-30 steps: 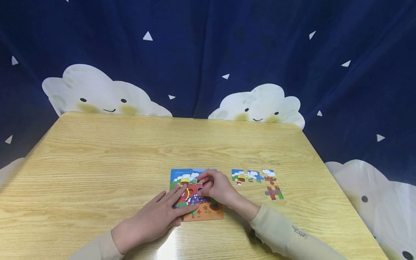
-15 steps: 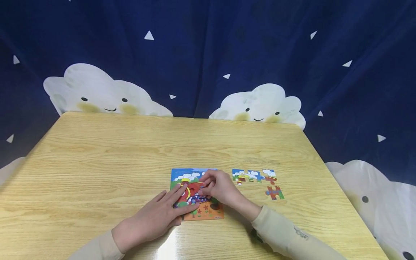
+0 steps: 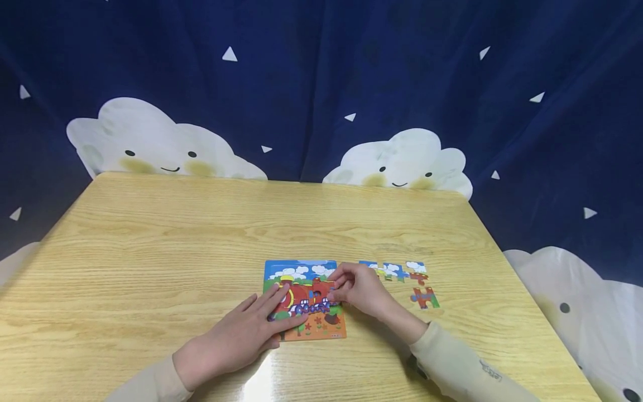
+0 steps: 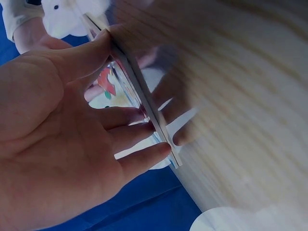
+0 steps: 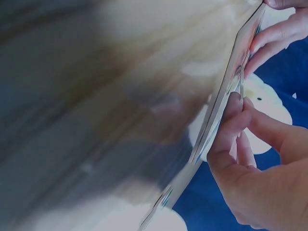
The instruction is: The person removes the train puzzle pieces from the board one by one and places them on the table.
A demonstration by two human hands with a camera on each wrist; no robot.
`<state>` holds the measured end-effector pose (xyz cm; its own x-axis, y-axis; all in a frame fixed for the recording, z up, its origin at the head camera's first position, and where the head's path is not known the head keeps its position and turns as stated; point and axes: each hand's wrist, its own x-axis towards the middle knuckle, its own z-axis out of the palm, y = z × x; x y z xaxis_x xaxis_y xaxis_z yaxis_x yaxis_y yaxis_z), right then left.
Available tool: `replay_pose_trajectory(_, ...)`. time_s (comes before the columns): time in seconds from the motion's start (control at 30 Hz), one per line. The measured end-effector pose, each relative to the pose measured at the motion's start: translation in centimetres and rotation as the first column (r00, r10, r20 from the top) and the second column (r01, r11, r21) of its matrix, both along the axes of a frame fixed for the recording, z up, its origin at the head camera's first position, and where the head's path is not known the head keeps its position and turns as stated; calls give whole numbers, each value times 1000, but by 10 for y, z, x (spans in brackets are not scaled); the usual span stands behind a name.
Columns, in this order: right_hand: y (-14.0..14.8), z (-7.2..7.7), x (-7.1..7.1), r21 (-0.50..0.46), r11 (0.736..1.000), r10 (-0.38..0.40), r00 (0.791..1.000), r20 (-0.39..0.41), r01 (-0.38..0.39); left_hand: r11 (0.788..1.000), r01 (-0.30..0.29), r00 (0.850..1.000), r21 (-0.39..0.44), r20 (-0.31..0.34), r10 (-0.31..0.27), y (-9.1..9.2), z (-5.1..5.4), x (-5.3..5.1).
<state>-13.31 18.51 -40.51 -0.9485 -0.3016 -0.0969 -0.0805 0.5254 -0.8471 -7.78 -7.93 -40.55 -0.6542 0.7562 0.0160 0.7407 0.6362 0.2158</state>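
A jigsaw puzzle board (image 3: 313, 329) with a red train picture lies on the table in the head view. My left hand (image 3: 236, 338) rests on its left part, fingers extended; in the left wrist view its fingertips touch the board's edge. Over the board's right side, my right hand (image 3: 361, 287) pinches a puzzle piece (image 5: 241, 82) between thumb and fingers. The right wrist view shows that piece edge-on, tilted up from the board. Its far end is close to the board's surface; whether it touches cannot be told.
Several loose puzzle pieces lie right of the board, among them a blue-and-white piece (image 3: 393, 271) and a red-and-green piece (image 3: 425, 298). My right hand partly covers the nearest. A dark blue curtain (image 3: 301, 84) hangs behind the wooden table (image 3: 176, 240).
My right hand has moved to the right across the board with the piece, uncovering more of the train picture. My left hand stays where it was.
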Motion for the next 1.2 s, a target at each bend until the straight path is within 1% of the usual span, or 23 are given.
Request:
replay_pose_trajectory(0.17,17,-1,0,11,999,-37,999,12,37,1000,-5,1000,-5,10,5,0,0,0)
replay_pose_trajectory(0.4,43,1,0,17,997,-78,996,35,78,1000,0,1000,-7,1,0,0,0,1)
replay_pose_trajectory(0.6,64,4,2,59,990,-126,992,17,125,1000,4,1000,-3,-10,-4,-1,0,1)
replay_pose_trajectory(0.77,81,6,3,108,985,-136,991,-7,136,1000,7,1000,6,-11,-7,-1,0,1)
replay_pose_trajectory(0.83,88,7,3,132,981,-141,990,-21,143,1000,5,1000,11,-2,-5,-1,0,1)
replay_pose_trajectory(0.93,96,8,4,145,975,-165,986,-21,167,1000,1,1000,16,12,-1,-1,-1,1)
replay_pose_trajectory(1.13,110,9,8,225,956,-178,981,-72,190,1000,1,1000,10,4,-1,-1,-2,0)
replay_pose_trajectory(1.2,114,10,9,226,954,-183,981,-70,194,1000,-1,1000,8,4,1,-1,-2,0)
